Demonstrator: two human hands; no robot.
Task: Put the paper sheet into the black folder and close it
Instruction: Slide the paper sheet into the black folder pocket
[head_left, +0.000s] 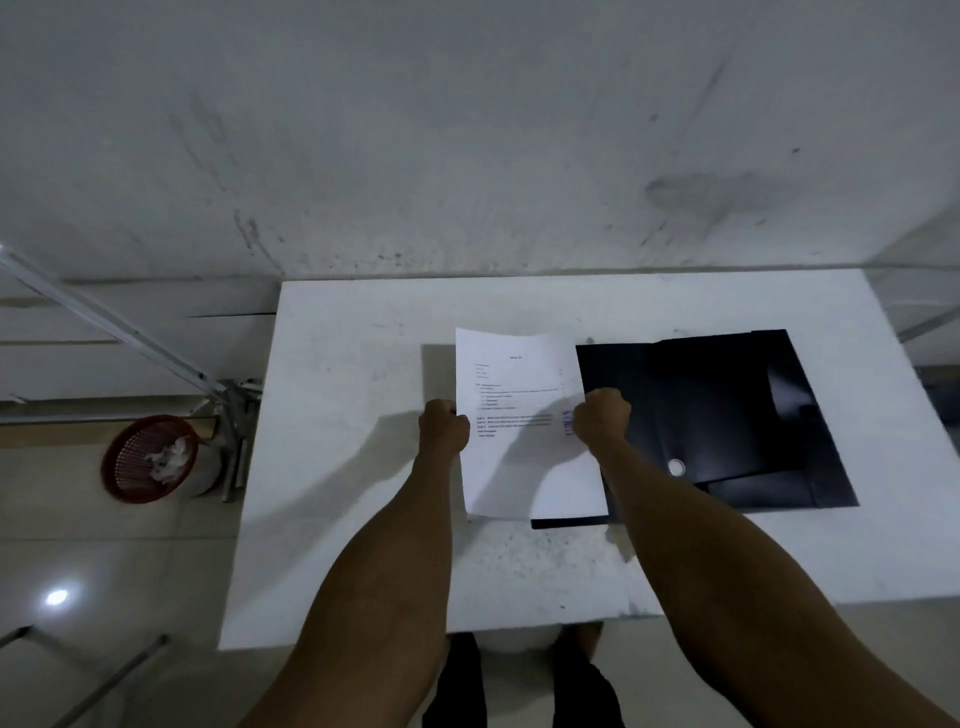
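Observation:
A white paper sheet (519, 395) with printed text is lifted above the white table (353, 364), slightly curved. My left hand (443, 428) grips its left edge and my right hand (601, 420) grips its right edge. The black folder (727, 415) lies open on the table to the right of the sheet, with a round silver snap (676, 467) on its inner flap. A black strip of the folder (569, 522) shows under the sheet's lower edge, so the sheet overlaps the folder's left part.
A red mesh waste basket (148, 460) with crumpled paper stands on the floor left of the table. Metal bars (119, 332) run along the left. A grey wall (467, 130) rises just behind the table.

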